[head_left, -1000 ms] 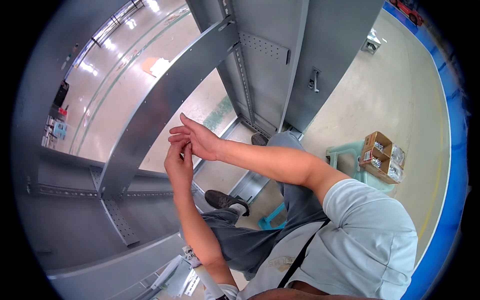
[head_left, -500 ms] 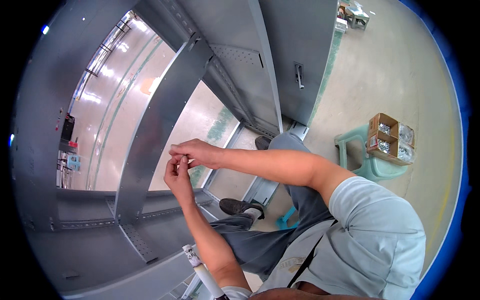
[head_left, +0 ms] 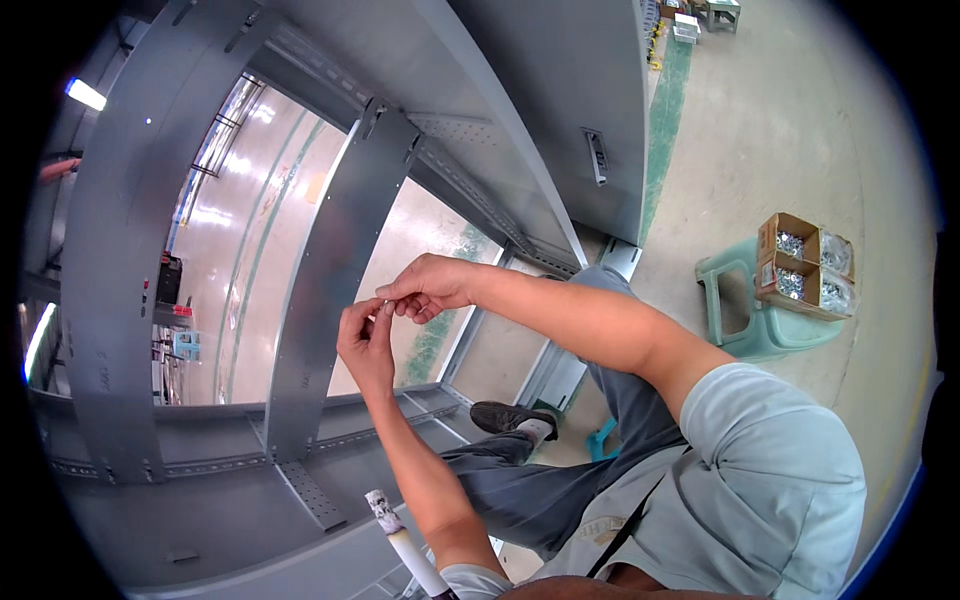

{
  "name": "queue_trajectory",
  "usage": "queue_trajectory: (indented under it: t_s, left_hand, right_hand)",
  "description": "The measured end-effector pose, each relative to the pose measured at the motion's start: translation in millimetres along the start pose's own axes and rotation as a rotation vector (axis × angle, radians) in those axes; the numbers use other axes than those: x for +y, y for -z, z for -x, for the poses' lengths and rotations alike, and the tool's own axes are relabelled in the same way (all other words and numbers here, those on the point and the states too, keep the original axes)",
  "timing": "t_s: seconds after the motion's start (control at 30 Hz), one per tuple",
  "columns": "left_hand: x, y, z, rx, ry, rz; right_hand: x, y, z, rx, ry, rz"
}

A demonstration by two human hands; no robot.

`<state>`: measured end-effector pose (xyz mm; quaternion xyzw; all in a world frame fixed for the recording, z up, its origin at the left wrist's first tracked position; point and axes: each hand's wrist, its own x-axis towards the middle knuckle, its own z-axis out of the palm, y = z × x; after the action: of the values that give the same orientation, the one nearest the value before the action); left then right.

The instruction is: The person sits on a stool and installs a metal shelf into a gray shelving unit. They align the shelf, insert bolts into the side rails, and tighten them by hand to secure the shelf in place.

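Note:
My left hand (head_left: 368, 343) and my right hand (head_left: 432, 284) meet at their fingertips in front of a grey metal upright (head_left: 335, 260) of a large cabinet frame. The thumb and forefinger of each are pinched together at one spot. Whatever lies between them is tiny and mostly hidden; a small pale glint shows there, but its kind cannot be made out. The right hand's other fingers curl loosely. Both hands are apart from the upright.
A grey panel (head_left: 560, 90) with a latch stands beyond my right arm. To the right, a green stool (head_left: 735, 300) bears a divided cardboard box (head_left: 775, 262) of small metal fasteners. A perforated bracket (head_left: 308, 492) is at lower left. A burning cigarette (head_left: 415, 560) juts in from below.
The view has shifted, so the frame and stool sit farther right. My right hand has turned, and its lower fingers now show curled; the fingertips of both hands still meet.

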<state>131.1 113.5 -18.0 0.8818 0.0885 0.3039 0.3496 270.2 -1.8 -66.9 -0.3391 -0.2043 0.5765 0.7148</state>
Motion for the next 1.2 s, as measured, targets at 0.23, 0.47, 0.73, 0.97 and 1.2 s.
queue_trajectory:
  t_s: [0.23, 0.47, 0.73, 0.97, 1.2]
  left_hand:
    - [39.2, -19.7, -54.2, -0.120, 0.040, 0.000]
    - [87.1, -40.3, -151.8, 0.040, -0.205, -0.286]
    - [69.4, -56.6, -253.1, -0.385, 0.031, -0.146]
    - [53.2, -69.3, -270.0, -0.529, 0.150, 0.093]
    - [50.1, -73.0, -275.1, -0.509, 0.112, -0.009]
  right_hand:
    - [-25.8, 20.3, -2.5, -0.012, 0.320, -0.232]
    - [-105.5, 19.4, -28.8, 0.564, 1.039, -0.301]
    - [-139.9, 31.0, -52.9, 0.789, 1.229, -0.114]
    - [-139.1, 35.3, -69.2, 0.776, 1.265, -0.170]
    - [-141.8, 42.3, -76.0, 0.770, 1.303, -0.129]
